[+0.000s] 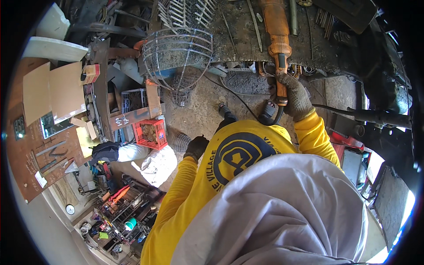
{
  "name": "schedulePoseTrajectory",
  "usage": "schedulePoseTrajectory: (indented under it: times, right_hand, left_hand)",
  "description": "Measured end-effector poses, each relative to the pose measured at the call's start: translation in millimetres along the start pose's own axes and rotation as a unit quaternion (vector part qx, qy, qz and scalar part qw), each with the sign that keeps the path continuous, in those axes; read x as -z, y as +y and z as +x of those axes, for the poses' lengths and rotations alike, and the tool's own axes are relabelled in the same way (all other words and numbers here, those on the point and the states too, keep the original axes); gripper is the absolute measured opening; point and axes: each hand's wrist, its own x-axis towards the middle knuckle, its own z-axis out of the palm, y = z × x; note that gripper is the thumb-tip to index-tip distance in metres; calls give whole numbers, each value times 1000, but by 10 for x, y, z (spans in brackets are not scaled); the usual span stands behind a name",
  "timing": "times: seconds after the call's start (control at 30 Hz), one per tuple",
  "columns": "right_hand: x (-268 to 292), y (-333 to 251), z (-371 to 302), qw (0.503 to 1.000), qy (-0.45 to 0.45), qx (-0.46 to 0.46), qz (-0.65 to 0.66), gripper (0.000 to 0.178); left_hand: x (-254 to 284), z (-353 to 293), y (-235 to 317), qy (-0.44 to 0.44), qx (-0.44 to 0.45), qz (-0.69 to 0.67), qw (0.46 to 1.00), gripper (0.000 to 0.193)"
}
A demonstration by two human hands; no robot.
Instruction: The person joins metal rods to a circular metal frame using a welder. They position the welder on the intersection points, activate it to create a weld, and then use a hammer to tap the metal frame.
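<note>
My right hand (297, 96), in a dark knit work glove, is wrapped round the rear handle of a large orange angle grinder (277, 32). The tool's body lies along the workbench (247, 48) and its head runs out of the top of the picture. A black cord leaves the handle's end. My left hand (196, 146), also gloved, hangs low at my left side above the floor, away from the bench. Its fingers are too dark to make out. A round wire cage (177, 54) of welded rods overhangs the bench's near edge to the left.
White metal pieces (179, 13) and rods lie on the bench. Left on the floor stand a red plastic crate (150, 134) and a white sack (158, 164). A cluttered shelf of tools (128, 212) is at lower left. A dark pipe (375, 116) juts in from the right.
</note>
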Motion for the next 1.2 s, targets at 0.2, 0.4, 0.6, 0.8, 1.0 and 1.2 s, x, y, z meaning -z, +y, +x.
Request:
schedulePoseTrajectory:
  times: [0.2,0.4,0.6,0.8,1.0,1.2]
  right_hand:
    - [-37,-40,-27,1000,6,-14,-4,28]
    - [-60,-61,-98,1000,-13,11,-15,24]
    - [4,99,39,999,-28,20,-2,16]
    - [14,-25,36,998,-22,17,-54,22]
    - [32,-121,38,998,19,16,-57,20]
    - [-100,-73,-24,971,124,39,-198,22]
  left_hand:
    - [-155,-81,-148,-6,40,-47,998,30]
    - [490,-4,973,-2,51,160,986,28]
    - [315,-16,770,-30,241,17,970,41]
    - [-25,459,-39,-91,11,238,967,32]
    - [82,1019,-186,-83,7,234,969,31]
    - [216,756,-370,-111,71,182,974,30]
